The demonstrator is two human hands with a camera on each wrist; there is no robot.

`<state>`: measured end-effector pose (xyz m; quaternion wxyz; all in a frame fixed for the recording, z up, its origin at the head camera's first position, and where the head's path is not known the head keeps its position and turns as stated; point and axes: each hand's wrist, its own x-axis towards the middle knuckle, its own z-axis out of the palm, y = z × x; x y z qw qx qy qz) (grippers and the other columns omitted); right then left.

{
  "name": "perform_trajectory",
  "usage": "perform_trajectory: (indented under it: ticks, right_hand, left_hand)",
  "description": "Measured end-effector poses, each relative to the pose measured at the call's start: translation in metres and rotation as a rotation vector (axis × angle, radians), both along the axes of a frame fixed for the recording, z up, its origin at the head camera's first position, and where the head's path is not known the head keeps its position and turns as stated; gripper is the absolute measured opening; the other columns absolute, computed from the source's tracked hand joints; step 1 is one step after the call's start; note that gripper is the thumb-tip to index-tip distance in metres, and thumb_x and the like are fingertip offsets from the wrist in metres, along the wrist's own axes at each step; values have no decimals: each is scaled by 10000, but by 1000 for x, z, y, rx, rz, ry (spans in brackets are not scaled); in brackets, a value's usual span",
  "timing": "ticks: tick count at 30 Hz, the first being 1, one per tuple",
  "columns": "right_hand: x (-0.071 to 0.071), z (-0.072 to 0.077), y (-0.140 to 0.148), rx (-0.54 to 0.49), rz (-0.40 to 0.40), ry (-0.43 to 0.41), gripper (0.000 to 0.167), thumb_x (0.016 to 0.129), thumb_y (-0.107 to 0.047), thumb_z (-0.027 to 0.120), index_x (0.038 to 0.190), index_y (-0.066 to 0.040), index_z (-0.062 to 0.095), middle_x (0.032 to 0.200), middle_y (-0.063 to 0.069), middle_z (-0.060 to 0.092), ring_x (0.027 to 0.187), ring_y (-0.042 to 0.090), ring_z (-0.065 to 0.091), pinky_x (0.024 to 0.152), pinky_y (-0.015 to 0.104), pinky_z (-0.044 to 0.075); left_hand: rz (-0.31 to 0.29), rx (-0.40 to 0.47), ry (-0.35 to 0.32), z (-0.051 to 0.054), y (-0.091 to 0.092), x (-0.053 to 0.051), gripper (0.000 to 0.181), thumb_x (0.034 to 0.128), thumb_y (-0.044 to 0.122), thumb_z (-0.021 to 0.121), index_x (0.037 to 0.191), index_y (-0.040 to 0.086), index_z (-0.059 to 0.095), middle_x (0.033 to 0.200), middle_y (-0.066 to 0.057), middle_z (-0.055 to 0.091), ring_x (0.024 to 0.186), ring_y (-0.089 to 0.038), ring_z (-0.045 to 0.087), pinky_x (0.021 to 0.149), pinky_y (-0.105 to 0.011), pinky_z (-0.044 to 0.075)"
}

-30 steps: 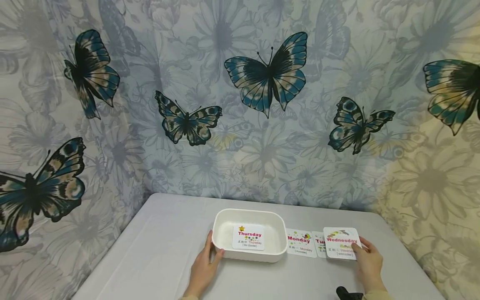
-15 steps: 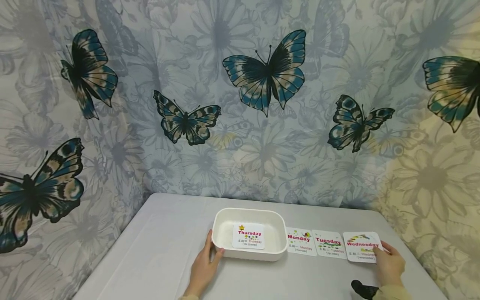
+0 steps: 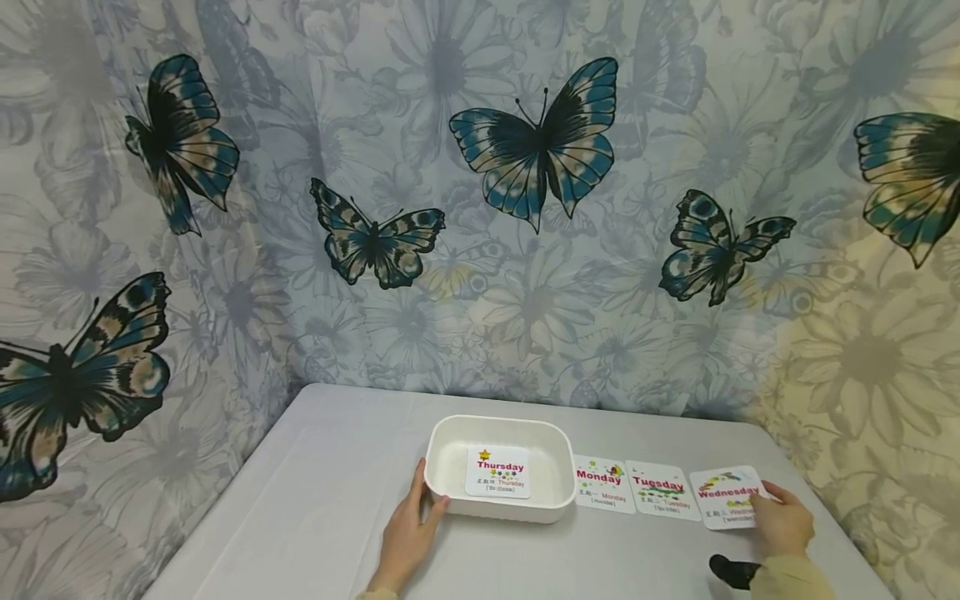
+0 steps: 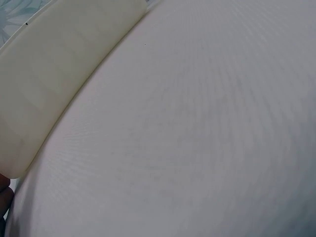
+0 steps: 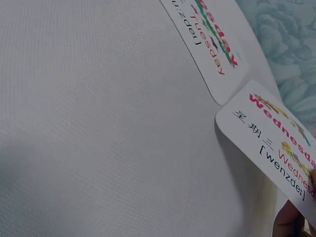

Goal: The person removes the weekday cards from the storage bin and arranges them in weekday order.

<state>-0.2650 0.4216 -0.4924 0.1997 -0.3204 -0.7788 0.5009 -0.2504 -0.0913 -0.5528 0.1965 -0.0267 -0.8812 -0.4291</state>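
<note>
My right hand pinches the Wednesday card by its right edge, at the right end of a row. In the right wrist view the card casts a shadow beneath it and looks slightly raised, one corner close to the Tuesday card. The Monday card lies left of Tuesday, against the white plastic box. At the box's left front corner my left hand grips the wall, thumb in front. Inside the box a Thursday card faces up; anything under it is hidden.
A white cloth covers the table, which meets a butterfly-patterned fabric wall at the back and sides. A black strap-like piece sits by the right wrist, beside a beige sleeve.
My right hand has carried the Wednesday card rightward and lowered it beside Tuesday, uncovering the Tuesday card. Lately the card has tilted a little. The left hand and box stay put.
</note>
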Motion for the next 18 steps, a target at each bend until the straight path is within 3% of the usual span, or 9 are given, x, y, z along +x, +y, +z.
perform_trajectory:
  ticks: [7,15,18]
  right_hand:
    - [-5,6,0,54,8,-16,411,851,-93,522,1211,107,515,610,-81,550,513,-14,416,533,227,353]
    - [-7,10,-4,-30,6,-45,442,846,-66,507,1250,112,478,576,-118,500,490,11,435,435,212,402]
    - [-8,11,-5,-35,4,-44,435,853,-67,508,1249,111,481,590,-108,511,499,-10,423,459,201,384]
  left_hand:
    - [-4,9,-11,-1,0,0,727,891,446,576,1489,269,203,1328,-84,502,1199,-328,466,935,-545,375]
    - [-13,-2,-13,0,-1,0,730,891,497,542,1491,285,185,1333,-80,498,1202,-330,462,933,-552,374]
    - [-15,2,-12,1,-1,0,735,888,519,531,1491,282,185,1333,-78,499,1204,-329,460,937,-553,369]
